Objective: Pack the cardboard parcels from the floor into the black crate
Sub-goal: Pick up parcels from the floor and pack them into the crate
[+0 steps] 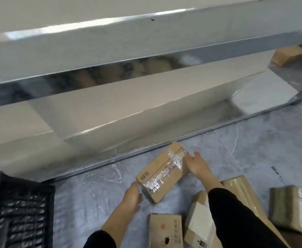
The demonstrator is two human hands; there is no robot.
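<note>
Head view. I see a taped cardboard parcel (pixel 162 173) at the centre, lying diagonally over the grey marbled floor (pixel 93 194), with clear tape along its top and a barcode label near its left end. The right hand (pixel 197 164) lies flat against the parcel's far right end, fingers straight and spread, curled round nothing. The left hand (pixel 131 197) touches the parcel's near left corner. Motion blur hides its fingers, so I cannot tell whether they curl under the edge or merely press against it. Both forearms wear black sleeves.

The black crate (pixel 21 212), with latticed walls, stands at the lower left, well apart from the held parcel. More parcels lie near the bottom edge: a small box with a torn hole (pixel 165 230), a box with a white label (pixel 198 224) just beside it, a long flat carton (pixel 243 192) under the right forearm, and a green-taped parcel (pixel 284 204) at the far right. Another carton (pixel 288 54) sits at the upper right, behind the white ledge (pixel 146 104).
</note>
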